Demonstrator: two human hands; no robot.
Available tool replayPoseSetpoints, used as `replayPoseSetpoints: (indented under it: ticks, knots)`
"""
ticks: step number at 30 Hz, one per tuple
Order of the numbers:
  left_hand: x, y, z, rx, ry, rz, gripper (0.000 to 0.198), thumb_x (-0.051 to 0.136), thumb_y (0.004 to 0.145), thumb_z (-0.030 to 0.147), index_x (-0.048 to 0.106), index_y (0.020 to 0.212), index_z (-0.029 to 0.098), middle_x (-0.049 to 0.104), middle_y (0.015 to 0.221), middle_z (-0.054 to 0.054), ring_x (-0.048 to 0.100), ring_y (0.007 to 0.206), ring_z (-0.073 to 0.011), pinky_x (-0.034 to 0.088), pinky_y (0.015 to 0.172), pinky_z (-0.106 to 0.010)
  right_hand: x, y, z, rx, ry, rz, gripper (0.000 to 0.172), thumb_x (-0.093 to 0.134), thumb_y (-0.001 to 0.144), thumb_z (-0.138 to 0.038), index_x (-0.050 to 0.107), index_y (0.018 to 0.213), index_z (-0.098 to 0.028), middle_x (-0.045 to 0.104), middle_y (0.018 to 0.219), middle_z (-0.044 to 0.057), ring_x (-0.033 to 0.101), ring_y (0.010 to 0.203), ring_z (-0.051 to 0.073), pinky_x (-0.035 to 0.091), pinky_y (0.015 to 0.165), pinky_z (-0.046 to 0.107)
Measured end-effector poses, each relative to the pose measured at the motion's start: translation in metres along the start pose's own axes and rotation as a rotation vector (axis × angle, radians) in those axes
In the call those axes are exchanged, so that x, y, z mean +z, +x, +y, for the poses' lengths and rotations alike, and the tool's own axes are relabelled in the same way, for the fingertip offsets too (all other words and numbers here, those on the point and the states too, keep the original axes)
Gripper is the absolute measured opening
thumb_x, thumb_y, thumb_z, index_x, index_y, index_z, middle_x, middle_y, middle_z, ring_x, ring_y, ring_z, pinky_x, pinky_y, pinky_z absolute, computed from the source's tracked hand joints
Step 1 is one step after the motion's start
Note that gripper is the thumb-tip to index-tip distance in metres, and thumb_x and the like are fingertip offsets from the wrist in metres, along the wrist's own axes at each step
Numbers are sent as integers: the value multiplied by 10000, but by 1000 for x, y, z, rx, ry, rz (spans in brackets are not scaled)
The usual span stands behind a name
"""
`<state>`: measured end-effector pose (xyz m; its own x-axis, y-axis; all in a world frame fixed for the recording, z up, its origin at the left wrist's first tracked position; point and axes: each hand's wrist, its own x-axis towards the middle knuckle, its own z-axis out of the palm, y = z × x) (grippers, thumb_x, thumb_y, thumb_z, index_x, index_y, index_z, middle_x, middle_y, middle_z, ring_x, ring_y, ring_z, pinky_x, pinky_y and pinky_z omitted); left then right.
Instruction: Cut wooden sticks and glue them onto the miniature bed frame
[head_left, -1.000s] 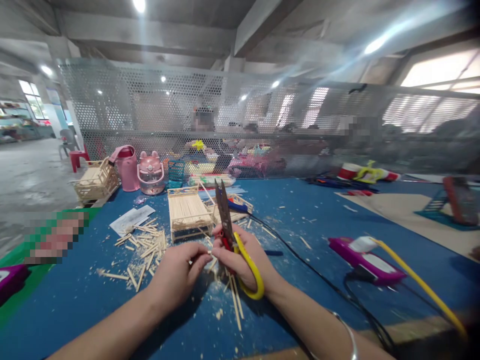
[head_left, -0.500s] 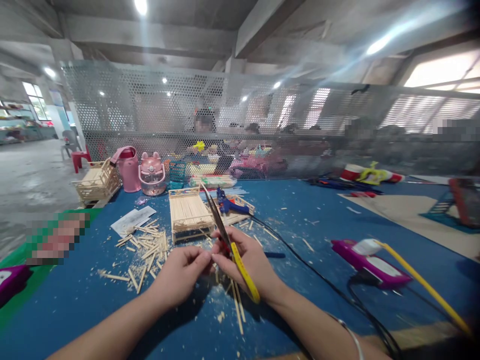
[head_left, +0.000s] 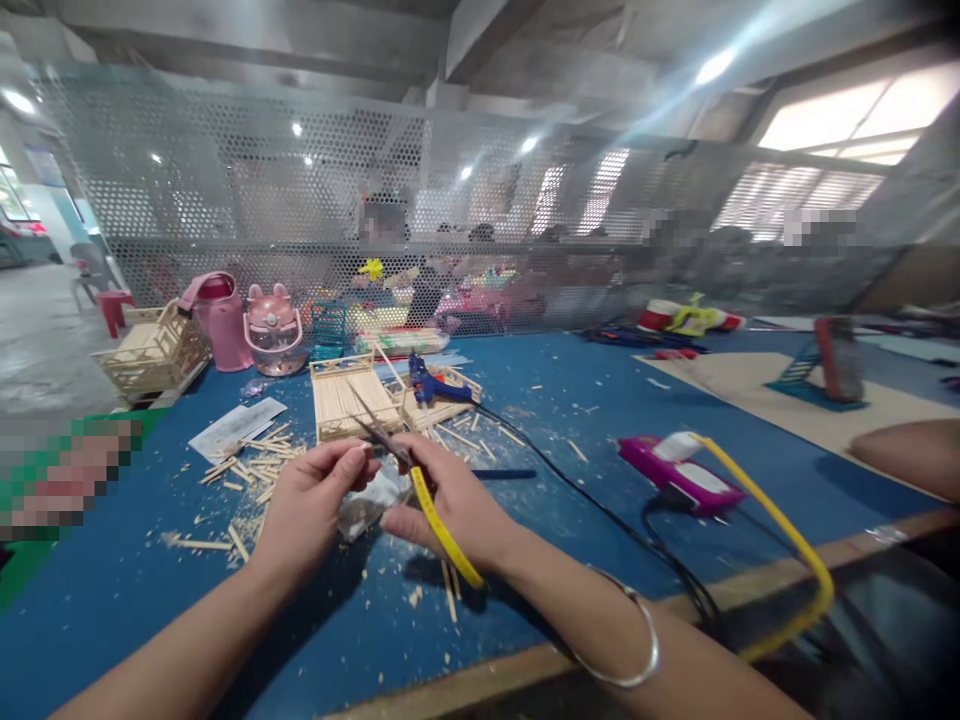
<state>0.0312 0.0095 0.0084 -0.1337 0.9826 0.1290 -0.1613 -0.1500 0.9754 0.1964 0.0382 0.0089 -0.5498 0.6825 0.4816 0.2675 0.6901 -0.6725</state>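
Note:
My right hand point(head_left: 457, 510) is closed around scissors point(head_left: 431, 510) with a yellow handle, their blades pointing up and to the left, slightly apart. My left hand point(head_left: 307, 500) pinches thumb against fingertips right by the blades; whatever it holds is too small to make out. Between and below the hands lies a crumpled clear plastic bag point(head_left: 367, 505). Just beyond them stands a small bed-like frame of pale wooden sticks point(head_left: 349, 395). Loose cut sticks point(head_left: 259, 460) are scattered left of my left hand.
A blue glue gun point(head_left: 431, 382) rests behind the hands, its black cord running right. A purple power strip point(head_left: 682, 475) has a yellow cable. Pink bottles point(head_left: 225, 325) and a second stick model point(head_left: 150, 345) stand back left. Perforated metal screen point(head_left: 322, 180) behind; another person's arm point(head_left: 907, 445) at right.
The view has swung right and down. The scissors have tilted further left, with their tips now beside my left fingers. My right thumb has moved off my left hand; the plastic bag now shows between them.

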Motion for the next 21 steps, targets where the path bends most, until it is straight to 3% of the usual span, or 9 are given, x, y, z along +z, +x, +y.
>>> replayPoseSetpoints:
  ticks: [3, 8, 16, 21]
  knots:
    - [1, 0, 1, 60, 21, -8, 373, 717, 611, 494, 660, 661, 129, 622, 587, -10, 539, 560, -109, 446, 561, -224, 2, 1, 1, -27, -111, 14, 601, 691, 638, -544, 520, 1094, -191, 585, 1048, 81, 541, 954, 225, 418, 838, 370]
    - [1, -1, 1, 65, 55, -7, 375, 711, 617, 495, 672, 679, 127, 599, 543, 7, 525, 533, -104, 431, 537, -216, 2, 0, 3, -39, -160, 2, 653, 716, 611, -543, 509, 1120, -189, 580, 1050, 85, 544, 963, 224, 424, 857, 387]
    - [2, -3, -2, 48, -6, 19, 292, 751, 611, 375, 692, 758, 130, 656, 594, 4, 565, 562, -108, 456, 574, -222, 4, -1, -1, -44, -199, -7, 760, 717, 585, -575, 461, 1178, -174, 546, 1081, 100, 510, 1020, 247, 398, 913, 414]
    - [2, -4, 0, 89, 18, 19, 306, 740, 618, 406, 694, 740, 129, 693, 654, -24, 589, 589, -123, 481, 591, -238, 4, -2, -1, -54, -186, -12, 769, 697, 591, -602, 456, 1184, -175, 548, 1077, 101, 502, 1039, 256, 387, 924, 422]
